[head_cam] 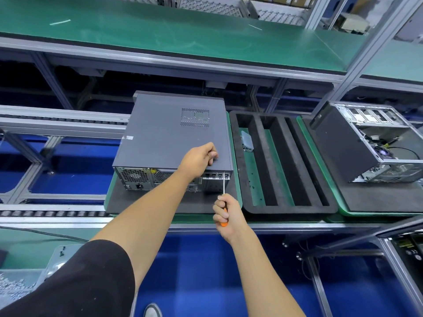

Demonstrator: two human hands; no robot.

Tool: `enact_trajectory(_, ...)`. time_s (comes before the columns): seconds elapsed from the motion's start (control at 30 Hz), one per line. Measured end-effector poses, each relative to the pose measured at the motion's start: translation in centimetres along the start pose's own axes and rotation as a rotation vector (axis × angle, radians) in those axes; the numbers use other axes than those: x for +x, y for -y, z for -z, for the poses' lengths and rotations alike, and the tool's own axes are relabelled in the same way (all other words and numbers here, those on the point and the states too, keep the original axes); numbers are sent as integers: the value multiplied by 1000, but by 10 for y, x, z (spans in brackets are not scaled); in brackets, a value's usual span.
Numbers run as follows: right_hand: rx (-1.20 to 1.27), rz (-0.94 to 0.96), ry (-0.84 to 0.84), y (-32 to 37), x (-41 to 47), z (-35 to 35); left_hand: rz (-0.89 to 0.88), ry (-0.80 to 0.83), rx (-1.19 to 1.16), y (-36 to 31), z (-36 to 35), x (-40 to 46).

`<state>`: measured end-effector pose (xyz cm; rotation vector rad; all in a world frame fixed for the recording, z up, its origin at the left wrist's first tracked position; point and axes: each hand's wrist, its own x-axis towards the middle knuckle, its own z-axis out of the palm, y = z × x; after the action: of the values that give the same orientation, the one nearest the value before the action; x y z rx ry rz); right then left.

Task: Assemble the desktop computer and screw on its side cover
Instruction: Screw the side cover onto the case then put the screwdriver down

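Desktop computer (169, 143) laid flat on black mat (146, 202), side cover (164, 133) uppermost, rear panel facing operator. Left hand (199, 159) curled, bearing down on cover near rear edge, presumably to prevent shifting. Right hand (225, 213) wrapped around orange-handled screwdriver (223, 186), tip at rear-edge screw position.
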<state>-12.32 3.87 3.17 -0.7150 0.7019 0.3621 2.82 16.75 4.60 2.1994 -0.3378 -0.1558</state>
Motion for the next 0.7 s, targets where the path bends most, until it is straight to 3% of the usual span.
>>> enact_trajectory(0.3, -211, 202, -326, -7, -4, -14, -8, -7, -1, -1, 2, 0)
enact_trajectory(0.57, -886, 501, -790, -28, -11, -11, -16, -9, -8, 2, 0, 1)
enact_trajectory(0.7, -1046, 684, -789, -31, -8, -9, -14, -8, 16, 2, 0, 2)
